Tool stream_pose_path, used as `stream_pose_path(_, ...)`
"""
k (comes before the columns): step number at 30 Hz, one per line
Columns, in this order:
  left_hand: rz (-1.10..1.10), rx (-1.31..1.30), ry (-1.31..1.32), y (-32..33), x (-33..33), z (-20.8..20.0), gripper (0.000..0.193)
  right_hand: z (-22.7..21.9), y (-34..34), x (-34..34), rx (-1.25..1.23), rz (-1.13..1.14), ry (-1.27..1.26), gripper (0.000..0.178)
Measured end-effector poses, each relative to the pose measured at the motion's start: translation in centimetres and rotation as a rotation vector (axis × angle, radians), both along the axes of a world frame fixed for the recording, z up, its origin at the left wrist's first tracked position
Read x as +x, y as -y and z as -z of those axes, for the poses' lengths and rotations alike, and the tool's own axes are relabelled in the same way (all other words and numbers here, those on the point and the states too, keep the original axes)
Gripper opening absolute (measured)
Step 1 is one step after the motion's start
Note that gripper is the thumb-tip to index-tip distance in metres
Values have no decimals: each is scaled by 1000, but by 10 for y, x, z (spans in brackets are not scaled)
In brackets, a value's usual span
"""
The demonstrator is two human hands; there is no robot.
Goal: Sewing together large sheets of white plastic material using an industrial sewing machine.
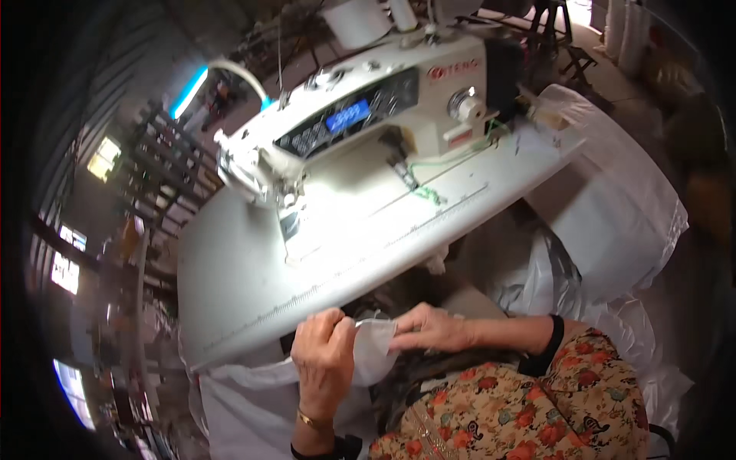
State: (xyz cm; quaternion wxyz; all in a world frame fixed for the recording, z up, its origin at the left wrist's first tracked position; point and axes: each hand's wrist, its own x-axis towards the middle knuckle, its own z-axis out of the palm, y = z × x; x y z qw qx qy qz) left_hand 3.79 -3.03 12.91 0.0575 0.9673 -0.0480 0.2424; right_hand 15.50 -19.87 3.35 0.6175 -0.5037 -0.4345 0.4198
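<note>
Both hands hold a small piece of white fabric point(373, 349) just below the front edge of the sewing table point(245, 284). My left hand point(323, 360) grips its left side with the fingers curled, a gold bangle on the wrist. Pinching the fabric's right edge is my right hand point(431, 328), which comes in from the right. Behind them, a white sewing machine point(360, 107) with a lit blue display stands on the table, and its needle area point(290, 201) is at the left.
White bags or cloth bundles point(613, 215) hang off the table's right end. More white cloth point(245, 406) lies below my left hand. A green thread point(429, 192) trails on the table. Racks and windows are at the dim left.
</note>
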Motion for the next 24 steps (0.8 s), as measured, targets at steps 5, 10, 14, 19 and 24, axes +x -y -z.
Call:
stream_pose_path(5,36,-134,14,14,8,6,7,-12,16,-7,58,-29,125,23)
stream_pose_path(10,2,-183,91,7,39,2,7,-53,70,37,62,-152,575,28)
stream_pose_path(14,-57,-224,112,-23,59,15,10,-95,112,98,-170,207,370,23)
stream_pose_path(19,-65,-233,109,-47,93,39,17,-99,157,134,-80,609,259,24)
stream_pose_path(24,-83,-394,36,-44,133,55,20,-85,112,136,-143,607,506,22)
